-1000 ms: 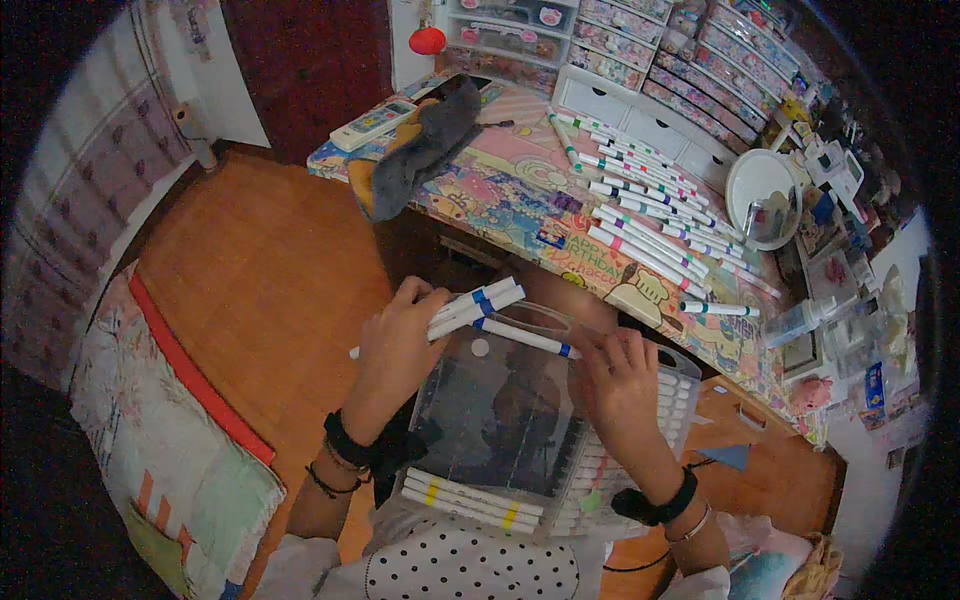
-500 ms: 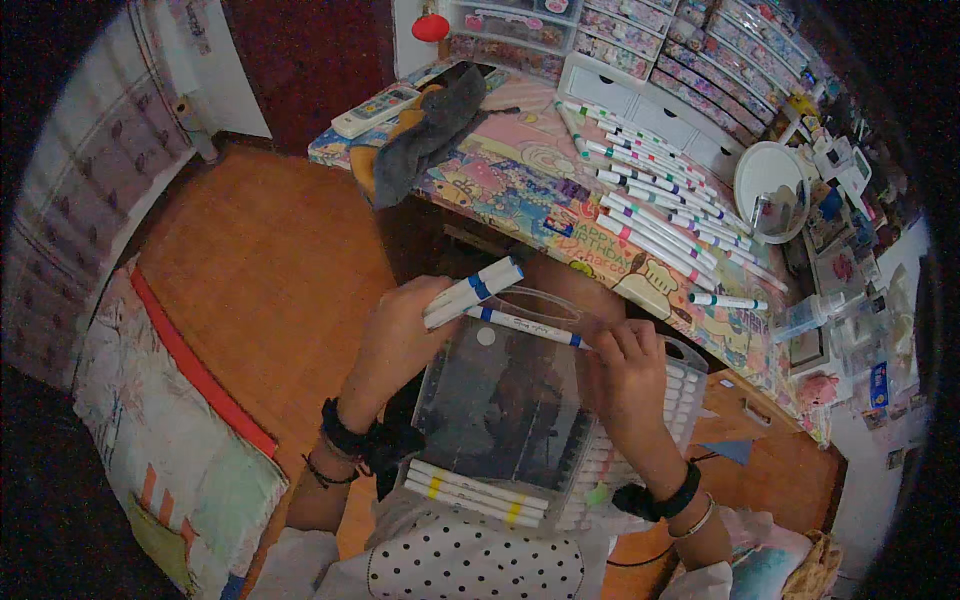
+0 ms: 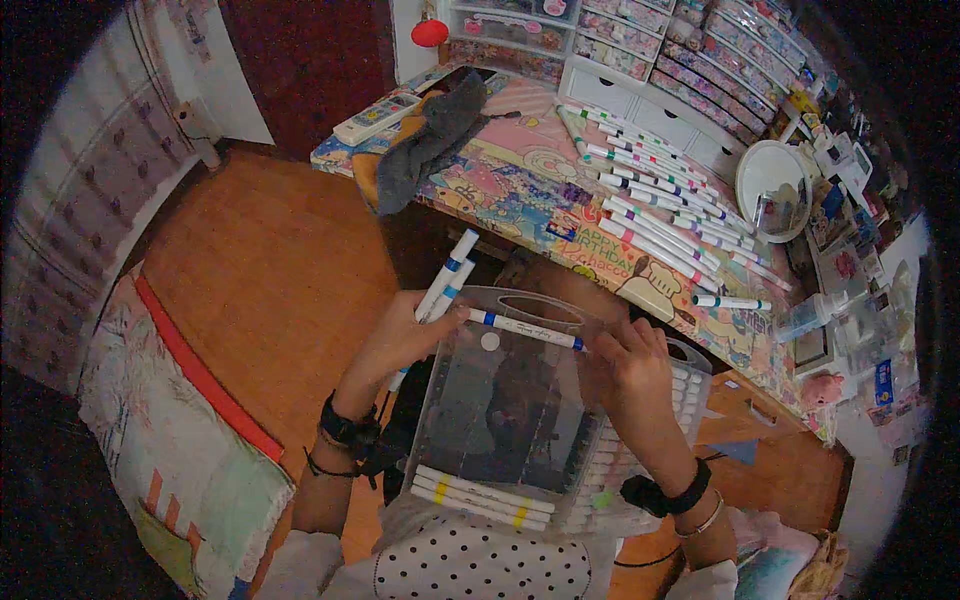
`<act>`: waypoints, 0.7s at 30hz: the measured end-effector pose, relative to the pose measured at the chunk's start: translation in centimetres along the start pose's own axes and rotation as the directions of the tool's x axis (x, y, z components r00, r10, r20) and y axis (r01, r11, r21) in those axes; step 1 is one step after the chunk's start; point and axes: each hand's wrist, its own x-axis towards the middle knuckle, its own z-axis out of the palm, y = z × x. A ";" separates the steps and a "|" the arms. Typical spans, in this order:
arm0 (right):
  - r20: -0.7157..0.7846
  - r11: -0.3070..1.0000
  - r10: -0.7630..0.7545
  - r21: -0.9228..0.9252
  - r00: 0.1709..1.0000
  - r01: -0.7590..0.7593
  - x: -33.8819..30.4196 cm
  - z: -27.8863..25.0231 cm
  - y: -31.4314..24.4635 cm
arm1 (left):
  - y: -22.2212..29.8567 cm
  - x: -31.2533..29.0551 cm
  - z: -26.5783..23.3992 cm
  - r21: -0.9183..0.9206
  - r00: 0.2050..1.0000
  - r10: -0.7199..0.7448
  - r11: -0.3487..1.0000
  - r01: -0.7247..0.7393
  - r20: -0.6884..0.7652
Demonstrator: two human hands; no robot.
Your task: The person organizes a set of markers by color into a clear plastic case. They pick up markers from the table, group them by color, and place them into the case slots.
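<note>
1. Swinging steeper, the held markers point(image 3: 447, 277)! They leaned toward the upper right half a second ago; now they point up, left of centre, in the left hand point(image 3: 400, 335), whose fingertips have come to the left end of the blue-banded marker point(image 3: 530, 329).
2. That one lies across the upper part of the clear case point(image 3: 505, 425), mid-frame; whether it is seated, I can't tell.
3. So fingers now attend both its ends, which should make it easier to steady and line up.
4. Left side: thumb and fingers closed around at least two held markers. Over on the other end, the right hand point(image 3: 632, 370) has its fingers curled; how firmly they grip is hidden.
5. Lower centre, yellow-banded markers point(image 3: 483, 497) lie along the case's bottom edge.
6. Farther out, upper right: loose markers point(image 3: 668, 202) spread over the patterned desk point(image 3: 510, 187), a remote point(image 3: 380, 118) at its upper-left end.
</note>
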 end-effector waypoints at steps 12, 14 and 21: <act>-0.045 0.976 -0.006 0.218 0.999 0.016 -0.3 0.1 1.4 | -1.8 0.9 0.7 -0.124 0.997 0.054 0.990 -0.061 -0.054; -0.065 0.978 -0.018 0.206 0.998 0.031 -0.5 0.6 1.4 | -1.8 0.9 0.8 -0.133 0.999 0.035 0.990 -0.040 -0.034; -0.121 0.988 -0.113 0.087 0.986 0.124 -0.7 1.4 1.5 | -1.4 0.6 1.0 0.002 0.998 0.023 1.000 -0.023 -0.065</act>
